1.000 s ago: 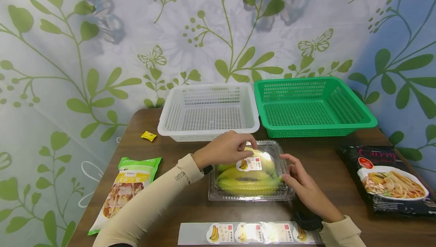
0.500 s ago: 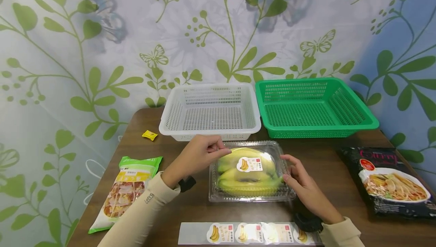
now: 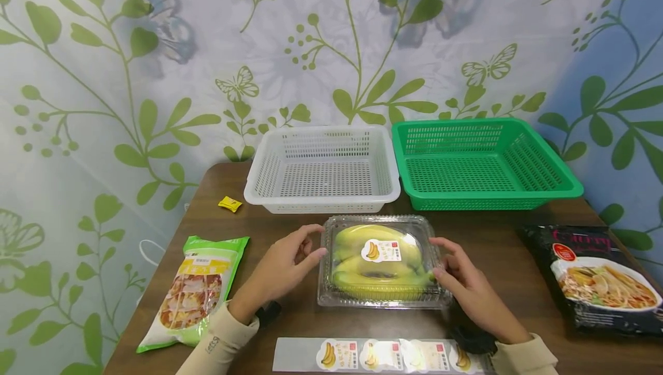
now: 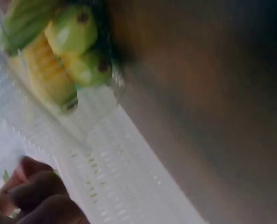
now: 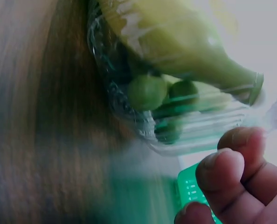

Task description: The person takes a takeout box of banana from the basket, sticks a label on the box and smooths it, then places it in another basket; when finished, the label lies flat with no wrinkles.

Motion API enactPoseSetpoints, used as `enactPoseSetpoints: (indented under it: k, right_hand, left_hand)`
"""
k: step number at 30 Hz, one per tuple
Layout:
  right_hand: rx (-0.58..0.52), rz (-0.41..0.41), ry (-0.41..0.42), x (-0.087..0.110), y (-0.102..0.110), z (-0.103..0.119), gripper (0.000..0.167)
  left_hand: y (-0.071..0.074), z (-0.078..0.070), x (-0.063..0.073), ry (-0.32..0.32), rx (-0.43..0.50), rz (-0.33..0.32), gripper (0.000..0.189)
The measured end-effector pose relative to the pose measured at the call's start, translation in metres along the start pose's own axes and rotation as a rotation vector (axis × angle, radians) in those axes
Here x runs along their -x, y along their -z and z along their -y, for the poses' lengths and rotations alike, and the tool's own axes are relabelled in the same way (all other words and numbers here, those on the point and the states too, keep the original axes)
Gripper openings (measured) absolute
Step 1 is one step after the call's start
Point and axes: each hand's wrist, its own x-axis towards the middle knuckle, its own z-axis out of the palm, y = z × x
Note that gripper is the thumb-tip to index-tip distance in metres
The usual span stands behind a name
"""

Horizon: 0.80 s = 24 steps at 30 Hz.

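A clear plastic clamshell box (image 3: 385, 300) holds yellow-green bananas (image 3: 357, 266), and a white banana sticker (image 3: 381, 250) lies on its lid. At its left edge is my left hand (image 3: 279, 266), fingers loosely bent and thumb apart from them, holding nothing. My right hand (image 3: 471, 289) rests by the box's right side, index finger and thumb tips right at the wall. In the right wrist view the bent fingertips (image 5: 222, 168) show close beside the box and the green banana ends (image 5: 148, 92). The left wrist view is blurred, with the left fingers (image 4: 40, 196) low at the left.
Behind the box stand a white basket (image 3: 321, 199) and a green basket (image 3: 492, 195). A sticker strip (image 3: 297, 355) lies in front. A green-and-white food bag (image 3: 191, 294) and a yellow wrapped sweet (image 3: 230, 204) are at left, a black noodle pack (image 3: 595, 283) at right.
My left hand has moved off the lid, back and left, then come to the box's left edge with its fingers spread. The right hand has stayed by the right side.
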Motion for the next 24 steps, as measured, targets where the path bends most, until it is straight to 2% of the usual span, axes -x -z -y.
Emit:
enactPoseSetpoints:
  k: [6,11,15,20,24]
  right_hand:
    - [0.013,0.019,0.021,0.0,0.002,-0.002,0.056]
    - [0.046,0.039,0.041,0.001,0.005,-0.004,0.056]
    - [0.084,0.026,0.064,0.0,0.009,-0.004,0.055]
    - [0.147,-0.041,0.071,-0.001,0.019,-0.005,0.054]
    - [0.191,-0.168,0.049,-0.004,0.04,-0.007,0.052]
  left_hand:
    - [-0.011,0.004,0.009,0.019,0.036,0.066,0.077]
    - [-0.016,0.005,0.009,0.01,0.094,0.119,0.078]
    - [-0.018,0.008,0.01,0.009,0.159,0.128,0.076]
    - [-0.02,0.01,0.011,0.012,0.182,0.135,0.076]
    - [-0.022,0.011,0.01,0.001,0.202,0.153,0.077]
